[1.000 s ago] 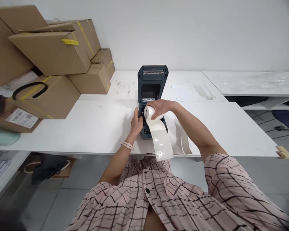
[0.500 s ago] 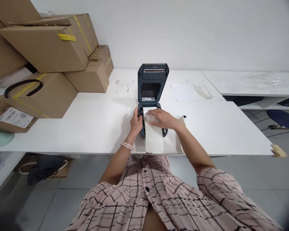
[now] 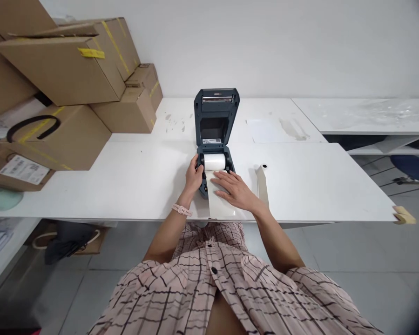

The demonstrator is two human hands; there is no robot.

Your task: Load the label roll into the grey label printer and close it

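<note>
A dark grey label printer (image 3: 214, 109) stands on the table with its lid tipped up. In its base sits a white label roll (image 3: 214, 162), and a label strip (image 3: 218, 203) runs from it over the printer's front towards the table edge. My left hand (image 3: 193, 176) grips the left side of the base, thumb on top and fingers round the outside. My right hand (image 3: 235, 189) lies flat on the strip, fingers stretched out, hiding the right front of the base. Right of that hand, a thin roll with a loose backing strip (image 3: 262, 184) lies on the table.
Cardboard boxes (image 3: 59, 70) are stacked at the left, with a black curved band (image 3: 35, 120) on one. A pale paper sheet (image 3: 263, 131) lies behind the printer to the right. The white table (image 3: 317, 186) ends close to my body; a dark blue seat (image 3: 414, 167) stands beyond its right end.
My right hand has moved down from the label roll onto the strip and now lies flat there. The roll shows more fully. My left hand keeps its hold on the printer.
</note>
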